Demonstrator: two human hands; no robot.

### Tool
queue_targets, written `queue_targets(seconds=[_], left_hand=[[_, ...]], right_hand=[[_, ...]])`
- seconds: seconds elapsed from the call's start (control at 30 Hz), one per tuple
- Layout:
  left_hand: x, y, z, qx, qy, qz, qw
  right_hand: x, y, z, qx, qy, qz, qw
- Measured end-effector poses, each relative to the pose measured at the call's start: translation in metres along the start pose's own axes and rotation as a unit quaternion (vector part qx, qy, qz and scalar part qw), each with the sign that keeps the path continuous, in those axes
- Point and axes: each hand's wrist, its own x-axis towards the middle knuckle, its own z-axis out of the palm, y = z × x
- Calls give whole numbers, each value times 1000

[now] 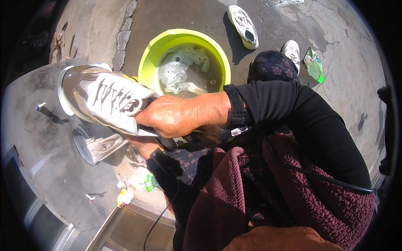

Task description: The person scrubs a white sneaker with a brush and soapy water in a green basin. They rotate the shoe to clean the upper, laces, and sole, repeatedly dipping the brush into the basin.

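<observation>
A white and grey-brown sneaker (111,94) with white laces is held up at the left, toe pointing to the upper left. My right hand (169,117) is closed at its ankle opening, fingers tucked in by the tongue and out of sight. From below, my left hand (144,146) grips the shoe near the heel; most of its fingers are hidden under the shoe. Just beyond stands a yellow-green basin (144,62) of cloudy water with white suds (180,62). Whether a brush is in either hand does not show.
On the concrete floor beyond the basin lies a white sneaker (242,25). Another white shoe (292,52) shows behind my knee, beside a green plastic bag (313,65). A bucket (79,142) with beige cloth (104,146) over its edge stands at left. A thin cable (161,213) hangs down.
</observation>
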Motion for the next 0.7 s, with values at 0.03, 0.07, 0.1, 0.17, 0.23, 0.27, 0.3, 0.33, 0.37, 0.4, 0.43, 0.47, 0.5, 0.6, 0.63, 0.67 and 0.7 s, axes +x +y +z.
queue_targets(seconds=[0.03, 0.07, 0.1, 0.17, 0.23, 0.27, 0.3, 0.33, 0.37, 0.4, 0.43, 0.47, 0.5, 0.6, 0.63, 0.67, 0.7], left_hand=[[1, 0, 0, -4, 0, 0, 1000], [1, 0, 0, -6, 0, 2, 1000], [1, 0, 1, -8, -3, 3, 1000], [2, 1, 1, -11, -18, 7, 1000], [5, 3, 0, 8, -17, 3, 1000], [5, 3, -1, 12, -4, -3, 1000], [6, 3, -2, 16, 9, -10, 1000], [7, 3, -3, 26, 11, -14, 999], [8, 2, -4, 28, 2, -13, 1000], [9, 2, -6, 34, -3, -10, 999], [9, 0, -8, 34, -23, -7, 999], [10, 0, -10, 36, -8, -10, 999], [11, -1, -12, 36, -21, -7, 999], [10, -5, -18, 46, -31, 2, 998], [11, -5, -19, 43, -33, -2, 999], [11, -6, -20, 40, -35, -6, 999], [11, -6, -20, 37, -37, -10, 999]], right_hand=[[0, 0, 0, 5, 0, 5, 1000], [0, -1, 0, 6, -1, 13, 1000], [1, -1, 0, 7, -3, 22, 1000], [2, 0, 0, 1, -11, 43, 999], [3, 2, 1, 5, -16, 54, 998], [3, 5, 1, 12, -15, 54, 998], [3, 7, 2, 19, -14, 54, 998], [4, 10, 4, 19, -24, 63, 998], [3, 12, 5, 19, -35, 72, 997], [3, 14, 7, 22, -36, 78, 996], [1, 16, 8, 27, -29, 72, 997], [2, 18, 11, 22, -1, 43, 999], [1, 19, 12, 10, 10, 28, 1000], [-1, 22, 11, -9, -47, 66, 997], [-1, 23, 10, -17, -67, 67, 995], [-2, 23, 8, -26, -85, 73, 993], [-2, 23, 7, -35, -103, 79, 991]])
